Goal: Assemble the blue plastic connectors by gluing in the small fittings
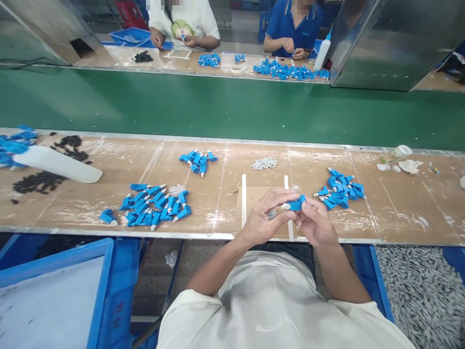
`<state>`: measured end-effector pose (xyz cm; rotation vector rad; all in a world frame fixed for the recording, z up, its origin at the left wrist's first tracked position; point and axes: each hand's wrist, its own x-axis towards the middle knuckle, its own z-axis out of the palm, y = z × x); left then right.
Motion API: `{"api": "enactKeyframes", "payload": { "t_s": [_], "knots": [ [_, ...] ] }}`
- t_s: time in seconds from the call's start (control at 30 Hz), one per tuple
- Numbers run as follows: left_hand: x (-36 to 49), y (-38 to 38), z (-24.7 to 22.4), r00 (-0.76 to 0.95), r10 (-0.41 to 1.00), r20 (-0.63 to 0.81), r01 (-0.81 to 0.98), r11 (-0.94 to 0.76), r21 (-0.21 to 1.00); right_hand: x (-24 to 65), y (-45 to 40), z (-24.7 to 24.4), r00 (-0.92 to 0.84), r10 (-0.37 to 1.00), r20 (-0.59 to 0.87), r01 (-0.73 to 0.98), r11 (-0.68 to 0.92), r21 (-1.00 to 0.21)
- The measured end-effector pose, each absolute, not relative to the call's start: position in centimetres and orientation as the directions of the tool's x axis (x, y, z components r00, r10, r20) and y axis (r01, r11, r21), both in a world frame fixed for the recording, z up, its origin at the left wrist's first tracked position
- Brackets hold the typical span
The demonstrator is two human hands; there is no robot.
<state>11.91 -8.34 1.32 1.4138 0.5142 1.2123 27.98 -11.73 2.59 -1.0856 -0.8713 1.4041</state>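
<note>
A small blue plastic part point(297, 204) with a white end is held up between both hands over the near edge of the bench. My left hand point(264, 216) pinches its white-tipped end with thumb and fingers. My right hand point(318, 222) grips the other end between thumb and fingers. Beneath them lies a cardboard sheet point(258, 193) with white tape strips. Right of my hands is a heap of similar blue parts point(340, 190). Beyond the sheet lies a pile of tiny silvery-white pieces point(265, 163).
More blue parts point(154, 206) spread at left, with a smaller group point(198, 161) behind. A white bottle point(60, 164) lies beside black pieces point(39, 182). A clear jar point(396, 153) lies far right. Blue bins point(125, 286) stand below the bench. Two people work across the green belt point(174, 104).
</note>
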Motion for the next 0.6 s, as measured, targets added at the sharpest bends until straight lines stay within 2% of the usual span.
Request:
{"api": "enactKeyframes", "payload": {
  "t_s": [0.2,0.33,0.43,0.6],
  "knots": [
    [11.8,-8.0,0.6,0.417,0.856,0.304,-0.348,-0.159,0.924,27.7,-11.8,2.3,-0.071,0.974,-0.215,-0.371,-0.226,-0.901],
    [11.4,-7.7,1.0,0.466,0.836,0.289,-0.308,-0.153,0.939,27.6,-11.8,2.5,-0.319,0.899,-0.301,-0.551,-0.435,-0.712],
    [11.1,-7.3,1.2,0.501,0.824,0.265,-0.317,-0.111,0.942,27.2,-11.7,2.6,-0.488,0.826,-0.282,-0.604,-0.553,-0.574],
    [11.1,-6.7,0.7,0.537,0.807,0.243,-0.370,-0.033,0.928,26.6,-11.4,2.2,-0.607,0.760,-0.232,-0.636,-0.640,-0.431]
  ]
}}
